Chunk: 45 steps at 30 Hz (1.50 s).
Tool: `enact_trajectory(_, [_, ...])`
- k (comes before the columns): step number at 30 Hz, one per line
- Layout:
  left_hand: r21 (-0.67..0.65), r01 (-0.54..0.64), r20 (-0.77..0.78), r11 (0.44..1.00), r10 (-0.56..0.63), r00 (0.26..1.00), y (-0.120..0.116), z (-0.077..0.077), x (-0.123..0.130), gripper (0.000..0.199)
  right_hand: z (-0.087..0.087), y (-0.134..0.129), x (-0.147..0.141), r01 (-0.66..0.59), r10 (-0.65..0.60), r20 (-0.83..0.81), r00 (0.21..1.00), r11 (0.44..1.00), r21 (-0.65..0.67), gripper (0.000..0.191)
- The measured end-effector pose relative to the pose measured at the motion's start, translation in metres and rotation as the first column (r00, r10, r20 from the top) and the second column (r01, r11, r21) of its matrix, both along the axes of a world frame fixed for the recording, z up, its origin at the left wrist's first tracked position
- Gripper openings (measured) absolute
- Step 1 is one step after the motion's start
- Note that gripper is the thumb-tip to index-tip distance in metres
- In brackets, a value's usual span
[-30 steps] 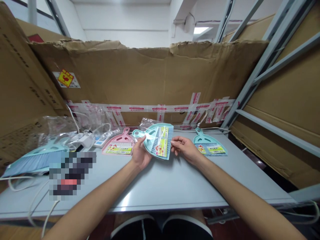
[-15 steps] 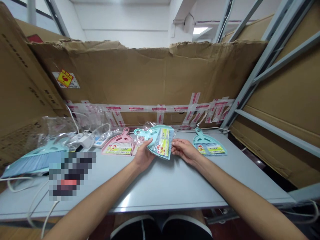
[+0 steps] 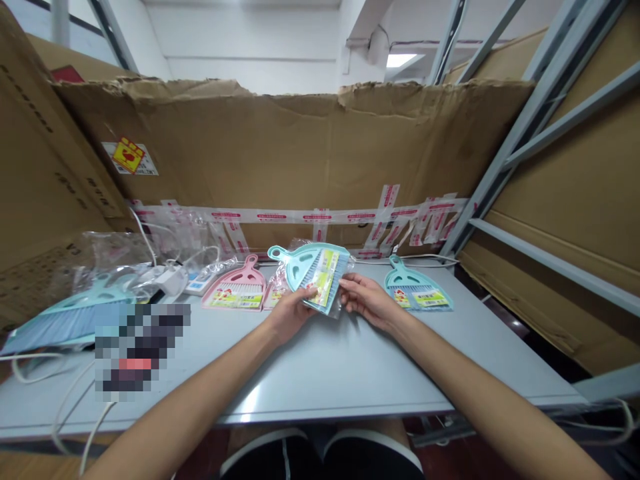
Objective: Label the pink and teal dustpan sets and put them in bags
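Live at the grey table (image 3: 320, 373), torn cardboard (image 3: 300, 147) walling it off! A clear plastic bag (image 3: 336, 308) wraps a light-blue dustpan (image 3: 313, 267) with brush, held just above the table, left hand (image 3: 289, 317) and right hand (image 3: 367, 298) gripping it with curled fingers. A pink dustpan (image 3: 235, 287) lies just left, a teal dustpan (image 3: 417, 290) right.

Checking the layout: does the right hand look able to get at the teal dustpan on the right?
Likely yes: the right hand sits close to the teal dustpan, with nothing between them on the table, though it now touches the bagged dustpan.
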<state>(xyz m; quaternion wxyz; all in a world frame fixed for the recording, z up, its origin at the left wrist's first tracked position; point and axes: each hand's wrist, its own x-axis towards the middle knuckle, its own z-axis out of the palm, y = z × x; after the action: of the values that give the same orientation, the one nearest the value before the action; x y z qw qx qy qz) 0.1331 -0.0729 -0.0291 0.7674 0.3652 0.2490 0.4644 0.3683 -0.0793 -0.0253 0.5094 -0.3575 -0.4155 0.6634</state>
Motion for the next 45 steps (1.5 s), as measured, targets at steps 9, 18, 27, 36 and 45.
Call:
enact_trajectory(9, [0.095, -0.008, -0.042, 0.995, 0.012, 0.999, -0.005, 0.006, -0.001, 0.072, 0.004, 0.003, 0.005, 0.058, -0.058, -0.001, 0.998, 0.996, 0.073, 0.038])
enact_trajectory(18, [-0.101, -0.192, 0.133, 0.976, 0.204, 0.970, 0.023, 0.006, -0.019, 0.055, 0.013, 0.003, 0.015, 0.111, -0.113, 0.023, 0.993, 0.991, 0.075, 0.040])
enact_trajectory(27, [-0.062, -0.247, 0.179, 0.967, 0.254, 0.950, 0.021, 0.004, -0.011, 0.061, 0.013, 0.009, 0.016, 0.328, -0.329, 0.003, 0.944, 0.941, 0.084, 0.047])
enact_trajectory(36, [-0.100, -0.353, 0.165, 0.930, 0.365, 0.916, 0.020, 0.011, -0.009, 0.050, 0.009, 0.007, 0.018, 0.143, -0.161, 0.163, 0.973, 0.983, 0.114, 0.048])
enact_trajectory(45, [-0.019, -0.388, 0.074, 0.921, 0.389, 0.918, 0.020, 0.011, -0.010, 0.050, 0.009, 0.012, 0.026, 0.150, -0.233, 0.294, 0.927, 0.949, 0.279, 0.055])
